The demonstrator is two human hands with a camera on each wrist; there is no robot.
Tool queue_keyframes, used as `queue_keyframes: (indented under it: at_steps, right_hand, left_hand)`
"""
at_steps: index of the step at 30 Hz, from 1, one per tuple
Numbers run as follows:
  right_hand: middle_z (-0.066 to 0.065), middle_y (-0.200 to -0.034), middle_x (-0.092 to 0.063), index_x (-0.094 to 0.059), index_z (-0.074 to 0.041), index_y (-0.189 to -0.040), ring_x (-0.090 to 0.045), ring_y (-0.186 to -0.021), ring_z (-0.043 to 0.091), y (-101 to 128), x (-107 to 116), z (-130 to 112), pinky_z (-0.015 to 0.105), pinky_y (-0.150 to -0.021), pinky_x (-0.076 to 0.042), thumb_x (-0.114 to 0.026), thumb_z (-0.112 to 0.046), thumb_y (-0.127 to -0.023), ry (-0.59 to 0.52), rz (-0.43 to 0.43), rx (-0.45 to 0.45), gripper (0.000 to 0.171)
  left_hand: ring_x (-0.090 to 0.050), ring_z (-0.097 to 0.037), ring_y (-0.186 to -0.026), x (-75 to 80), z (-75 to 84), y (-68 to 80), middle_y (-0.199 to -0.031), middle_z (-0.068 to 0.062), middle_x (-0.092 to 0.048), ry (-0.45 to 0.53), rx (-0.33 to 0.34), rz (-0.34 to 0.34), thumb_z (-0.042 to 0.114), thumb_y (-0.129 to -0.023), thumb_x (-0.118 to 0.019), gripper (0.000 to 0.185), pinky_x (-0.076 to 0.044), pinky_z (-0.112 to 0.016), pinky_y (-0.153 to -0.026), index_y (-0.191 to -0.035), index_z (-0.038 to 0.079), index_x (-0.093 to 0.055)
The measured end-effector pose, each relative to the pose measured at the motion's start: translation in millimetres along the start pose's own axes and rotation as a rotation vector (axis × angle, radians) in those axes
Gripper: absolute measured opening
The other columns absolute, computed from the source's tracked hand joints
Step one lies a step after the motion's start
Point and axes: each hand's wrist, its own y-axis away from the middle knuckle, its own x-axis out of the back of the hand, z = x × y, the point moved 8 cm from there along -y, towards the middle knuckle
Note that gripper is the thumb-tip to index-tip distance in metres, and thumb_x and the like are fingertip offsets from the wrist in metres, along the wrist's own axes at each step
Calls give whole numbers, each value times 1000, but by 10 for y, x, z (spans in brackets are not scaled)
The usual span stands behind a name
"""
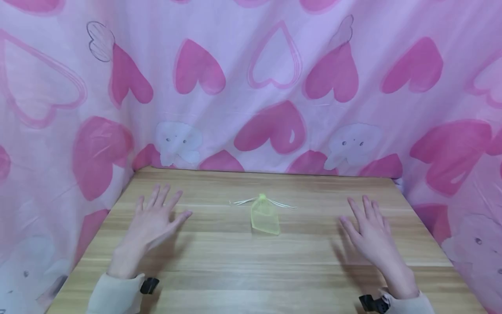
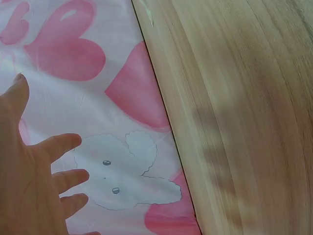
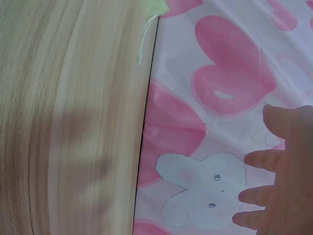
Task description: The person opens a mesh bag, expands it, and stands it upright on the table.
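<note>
— Hands first: the left hand (image 1: pixel 154 220) is spread over the wooden table (image 1: pixel 219 270), fingers straight and fanned, holding nothing. The right hand (image 1: pixel 368 233) mirrors it on the other side, also flat and splayed, gripping nothing.

— Where is the pouch relative to them?

— The green pouch (image 1: pixel 265 216) lies on the table between the two hands, well apart from each, a little farther back than the fingertips. Neither hand touches it.

— And the big surfaces?

— Largest is the pink cloth (image 1: pixel 251 87) hung behind and along both sides: thin, creased fabric printed with pink hearts and pale elephants. Next is the table, a light plank top with long straight grain running side to side. Both wrist views show its edge against that cloth, with fingers blurred near the lens.

— The pouch itself?

— Sheer, mesh-like, yellow-green, roughly rectangular, gathered at its top, where pale drawstrings (image 1: pixel 243 201) trail out left and right across the wood.

— Counts?

— One table, one pouch, two hands. Each wrist carries one dark strap (image 1: pixel 149 285) at a beige sleeve (image 1: pixel 113 296).
</note>
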Motion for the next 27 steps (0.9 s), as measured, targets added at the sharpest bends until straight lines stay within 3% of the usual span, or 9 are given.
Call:
queue_keyframes:
  at_steps: [12,27]
  right_hand:
    - [35,-152,-18,-26,-3,-153,-16,-139,52,-43,33,-175,73,-103,-17,-56,-34,-100,-65,82,108,68]
    - [32,-153,-20,-29,-4,-152,-19,-139,50,-167,-141,-357,73,-100,-23,-55,-37,-100,-98,21,119,67]
  left_hand:
    - [-8,-44,-145,-54,60,-44,-157,-24,-19,29,3,10,67,-96,-36,80,0,-70,-107,-155,14,-28]
    - [-9,-43,-145,-191,166,-178,-158,-23,-18,81,-11,-47,69,-96,-31,82,-4,-67,-110,-155,13,-27]
